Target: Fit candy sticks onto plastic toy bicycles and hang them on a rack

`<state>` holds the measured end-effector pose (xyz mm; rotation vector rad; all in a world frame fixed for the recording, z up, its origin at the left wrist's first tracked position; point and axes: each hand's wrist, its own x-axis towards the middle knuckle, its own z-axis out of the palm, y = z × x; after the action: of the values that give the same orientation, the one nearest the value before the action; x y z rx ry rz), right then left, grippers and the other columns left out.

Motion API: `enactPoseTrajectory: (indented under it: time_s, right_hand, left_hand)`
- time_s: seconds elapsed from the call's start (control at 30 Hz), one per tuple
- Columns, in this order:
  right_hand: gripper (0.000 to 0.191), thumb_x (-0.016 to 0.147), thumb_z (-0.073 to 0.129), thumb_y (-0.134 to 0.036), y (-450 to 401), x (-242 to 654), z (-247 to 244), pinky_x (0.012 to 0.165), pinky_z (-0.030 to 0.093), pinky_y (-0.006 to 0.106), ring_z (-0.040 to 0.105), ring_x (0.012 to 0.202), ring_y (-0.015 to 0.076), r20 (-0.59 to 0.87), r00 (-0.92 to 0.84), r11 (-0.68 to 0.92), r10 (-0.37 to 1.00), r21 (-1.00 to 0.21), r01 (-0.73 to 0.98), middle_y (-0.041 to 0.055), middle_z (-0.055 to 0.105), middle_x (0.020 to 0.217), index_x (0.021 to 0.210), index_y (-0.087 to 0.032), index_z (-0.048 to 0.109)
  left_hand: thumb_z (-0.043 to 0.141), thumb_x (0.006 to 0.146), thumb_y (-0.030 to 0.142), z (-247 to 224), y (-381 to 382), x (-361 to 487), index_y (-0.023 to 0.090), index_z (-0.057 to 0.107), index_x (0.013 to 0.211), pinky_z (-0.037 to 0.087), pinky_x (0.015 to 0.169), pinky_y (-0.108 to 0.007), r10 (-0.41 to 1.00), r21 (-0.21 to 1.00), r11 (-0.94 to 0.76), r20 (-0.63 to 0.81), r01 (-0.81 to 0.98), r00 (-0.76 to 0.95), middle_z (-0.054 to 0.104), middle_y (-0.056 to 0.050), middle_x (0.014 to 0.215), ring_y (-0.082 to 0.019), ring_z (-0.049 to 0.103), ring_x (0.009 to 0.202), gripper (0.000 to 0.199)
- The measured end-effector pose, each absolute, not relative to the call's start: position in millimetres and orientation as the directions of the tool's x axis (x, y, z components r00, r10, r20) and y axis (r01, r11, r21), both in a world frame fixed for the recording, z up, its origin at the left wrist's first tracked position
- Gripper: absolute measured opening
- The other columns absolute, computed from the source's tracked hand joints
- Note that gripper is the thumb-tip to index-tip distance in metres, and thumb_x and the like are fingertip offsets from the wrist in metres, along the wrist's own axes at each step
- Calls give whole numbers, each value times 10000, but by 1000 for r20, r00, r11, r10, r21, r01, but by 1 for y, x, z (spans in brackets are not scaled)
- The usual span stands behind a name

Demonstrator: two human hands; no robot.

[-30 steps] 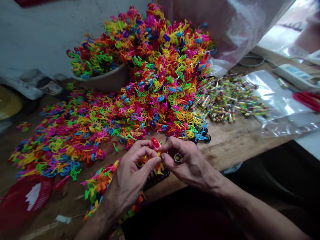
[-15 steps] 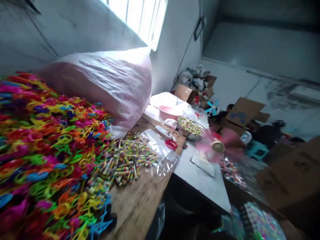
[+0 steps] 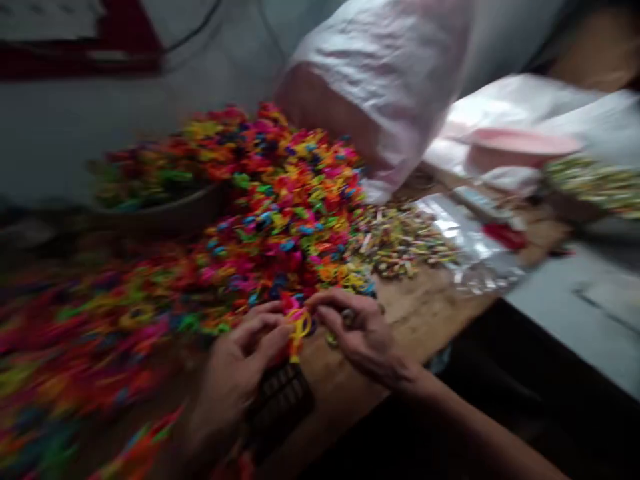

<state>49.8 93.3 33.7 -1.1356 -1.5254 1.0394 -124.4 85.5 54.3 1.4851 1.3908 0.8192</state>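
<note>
My left hand [image 3: 237, 367] is closed, its thumb and fingers pinching a small yellow looped plastic piece [image 3: 301, 327]. Pink and orange bits show beside that piece, too blurred to separate. My right hand [image 3: 363, 333] comes in from the right, its fingertips pressed together close to the yellow piece; what they grip is too small to make out. Beneath the hands lies a dark tray-like object with a grid [image 3: 283, 397]. A big heap of bright plastic pieces [image 3: 280, 220] spreads behind and left of my hands.
Small striped tubes [image 3: 400, 240] lie piled on the wooden table [image 3: 425, 300], beside clear plastic bags [image 3: 480, 260]. Behind stands a large pinkish-white sack [image 3: 395, 73]. Farther right are a pink basin [image 3: 520, 147], a red-handled tool [image 3: 505, 235] and a white table [image 3: 585, 320].
The view has swung left and down toward the heap. Both hands have come into view, the left with a yellow looped piece; neither was seen before.
</note>
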Motion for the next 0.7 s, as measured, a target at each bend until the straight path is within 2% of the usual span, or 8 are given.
enactPoseTrajectory:
  time_s: [0.03,0.07,0.17,0.4,0.53,0.7]
  right_hand:
    - [157,864,523,-212,93,48,30,656,455,188,582,744,99,193,-129,213,973,-964,162,9,649,817,891,-191,675]
    - [144,859,536,-212,93,47,28,664,460,197,583,749,106,189,-134,208,973,-967,150,15,650,823,885,-188,675]
    - [120,853,557,-217,90,43,28,645,469,209,594,742,115,197,-137,215,971,-967,135,25,659,838,879,-189,671]
    - [87,858,556,-223,87,39,21,601,454,201,561,663,90,214,-182,239,960,-962,133,8,637,815,890,-193,631]
    - [53,851,570,-230,90,42,18,525,381,188,459,572,61,172,-245,200,954,-976,92,-21,558,726,838,-182,589]
    - [119,844,588,-269,93,44,17,538,350,194,421,614,68,93,-320,101,943,-995,7,-26,495,714,783,-174,552]
  left_hand:
    - [577,842,405,57,81,-130,165,666,849,487,898,-344,973,930,150,-200,335,118,576,-100,1225,-255,558,1116,256]
    - [592,833,391,58,79,-132,170,664,830,445,963,-352,972,933,184,-220,309,85,576,-90,1222,-256,515,1181,233]
    - [626,812,374,56,77,-134,186,653,781,355,1049,-339,977,947,196,-209,253,27,556,-60,1234,-226,441,1256,193]
    - [643,803,381,52,75,-137,204,648,783,377,1005,-281,958,929,236,-272,285,92,456,-29,1343,-193,389,1294,178]
    - [628,820,388,53,75,-138,216,640,808,400,989,-271,920,915,311,-358,258,159,373,3,1433,-188,392,1302,173]
    - [607,844,384,53,73,-139,221,620,775,287,1103,-304,908,916,313,-367,251,205,449,5,1389,-173,340,1339,178]
